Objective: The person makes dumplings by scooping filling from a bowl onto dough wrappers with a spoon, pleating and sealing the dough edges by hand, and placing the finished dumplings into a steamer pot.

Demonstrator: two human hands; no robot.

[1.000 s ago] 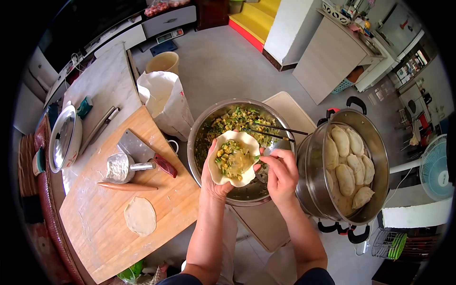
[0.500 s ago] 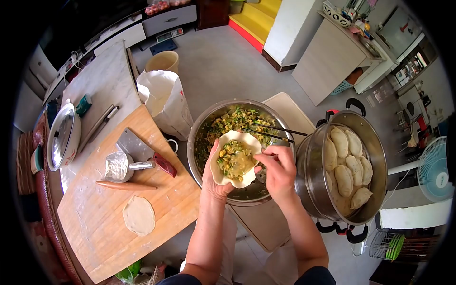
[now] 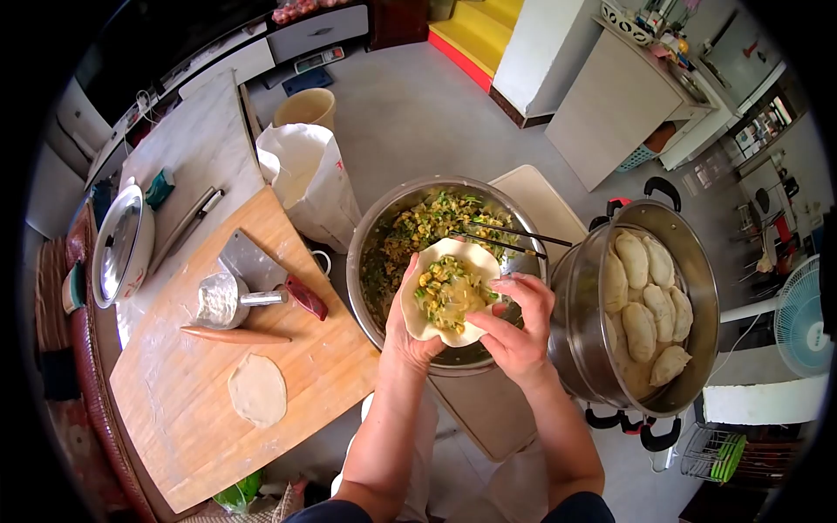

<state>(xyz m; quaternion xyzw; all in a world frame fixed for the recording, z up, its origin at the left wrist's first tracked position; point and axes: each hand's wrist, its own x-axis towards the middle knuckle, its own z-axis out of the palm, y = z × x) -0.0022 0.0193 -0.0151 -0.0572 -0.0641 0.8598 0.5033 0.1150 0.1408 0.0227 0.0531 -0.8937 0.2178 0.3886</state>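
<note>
My left hand (image 3: 408,336) cups a round dough wrapper (image 3: 418,324) from below and at its left side. Chopped yellow and green filling (image 3: 449,292) lies in the wrapper's middle. At the right rim is my right hand (image 3: 520,327); its thumb and fingers are apart, with fingertips at or touching the dough edge. Under both hands stands a large metal bowl (image 3: 359,261) of the same filling, with black chopsticks (image 3: 523,234) across its right side. To the right, a steamer pot (image 3: 571,309) holds several shaped dumplings (image 3: 641,329).
On the left, a wooden board (image 3: 327,375) carries a flat dough round (image 3: 258,390), a rolling pin (image 3: 235,335), a cleaver (image 3: 253,259) and a floury metal cup (image 3: 220,301). A white sack (image 3: 318,196) stands behind the board. A fan (image 3: 804,318) is far right.
My right thumb and fingers have gone from close together at the wrapper's rim to spread apart there. My left hand still supports the filled wrapper. The whole view has shifted slightly.
</note>
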